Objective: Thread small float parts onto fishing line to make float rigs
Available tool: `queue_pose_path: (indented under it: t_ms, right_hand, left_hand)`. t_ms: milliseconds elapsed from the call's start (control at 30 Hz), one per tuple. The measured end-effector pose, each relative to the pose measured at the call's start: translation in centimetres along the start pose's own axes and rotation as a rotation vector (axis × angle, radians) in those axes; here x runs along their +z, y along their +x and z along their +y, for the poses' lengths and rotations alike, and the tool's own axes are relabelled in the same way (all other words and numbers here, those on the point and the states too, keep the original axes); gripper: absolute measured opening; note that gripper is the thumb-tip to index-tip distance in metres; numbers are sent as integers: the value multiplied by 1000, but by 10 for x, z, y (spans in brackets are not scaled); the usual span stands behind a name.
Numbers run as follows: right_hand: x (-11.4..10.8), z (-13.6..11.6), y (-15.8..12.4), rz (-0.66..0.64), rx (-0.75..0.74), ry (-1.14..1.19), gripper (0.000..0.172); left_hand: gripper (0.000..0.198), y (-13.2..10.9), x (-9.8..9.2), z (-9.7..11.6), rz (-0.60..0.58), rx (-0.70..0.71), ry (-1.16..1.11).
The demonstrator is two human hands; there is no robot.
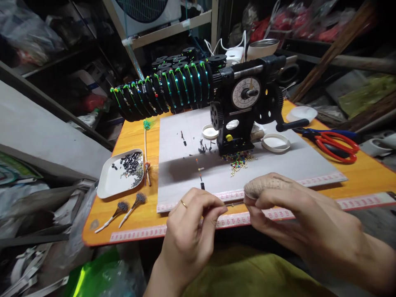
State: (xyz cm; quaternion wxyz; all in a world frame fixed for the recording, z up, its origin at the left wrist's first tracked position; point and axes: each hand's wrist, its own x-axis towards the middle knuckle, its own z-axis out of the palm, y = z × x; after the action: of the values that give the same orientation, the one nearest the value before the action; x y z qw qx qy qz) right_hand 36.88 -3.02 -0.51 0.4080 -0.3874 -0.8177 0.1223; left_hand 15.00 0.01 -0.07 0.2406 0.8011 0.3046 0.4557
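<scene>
Both of my hands are at the table's front edge, close together. My left hand [194, 231], with a ring on one finger, is closed in a pinch. Thumb and fingers of my right hand [287, 210] are pinched too, and one of its fingers is wrapped in a beige covering. Between the two pinches runs a thin dark strand [234, 203], too fine to name surely. A small float-like rod piece with orange bits [199, 169] lies beyond my left hand on the grey board [176, 181]. A pile of coloured beads [238, 160] is past my right hand.
A black hand-cranked winder [238, 119] stands on the board, carrying a row of line-wound spools [163, 90]. To the left lie a white tray [105, 183] of small dark parts and bristly sticks [133, 206]. Red-handled pliers [337, 144] lie right. Measuring tapes [139, 234] edge the table.
</scene>
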Motion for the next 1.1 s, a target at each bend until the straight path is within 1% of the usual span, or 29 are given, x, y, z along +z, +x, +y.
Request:
queue_pose_path:
  t_ms: [100, 167, 267, 333, 433, 500, 567, 667, 733, 833, 967, 1033, 1100]
  right_hand:
    - [-1, 3, 2, -67, 3, -53, 23]
    - [-1, 3, 3, -114, -40, -89, 22]
    - [1, 3, 6, -120, -92, -98, 26]
    - [4, 3, 7, -139, -112, -80, 28]
    - [8, 4, 9, -184, -83, -81, 26]
    - [8, 4, 10, -152, -44, -81, 25]
    - [8, 2, 12, -79, -41, -50, 25]
    - [5, -3, 17, 30, -36, 5, 30]
    - [5, -4, 19, 71, -7, 9, 33]
    - [6, -3, 16, 79, 72, 31, 35]
    - [7, -4, 9, 89, 190, 151, 34]
    - [6, -7, 7, 98, 175, 133, 34]
    - [5, -11, 8, 101, 116, 64, 37]
  left_hand:
    - [18, -1, 0, -1, 6, -15, 31]
    - [17, -1, 0, 0, 24, -22, 81]
    - [17, 0, 0, 4, 44, -23, 197]
    - [17, 2, 0, 8, 26, -31, 212]
    - [17, 4, 2, 11, -24, -31, 153]
    - [16, 5, 3, 12, -17, -34, 115]
    - [16, 5, 4, 11, 19, -78, 68]
    - [17, 3, 3, 9, 81, -155, 4]
    - [17, 1, 2, 7, 105, -169, -15]
    - [18, 0, 1, 6, 94, -167, -12]
    - [19, -2, 1, 7, 106, -184, -19]
    - [18, -4, 1, 7, 128, -219, -44]
    - [18, -6, 2, 8, 141, -250, -67]
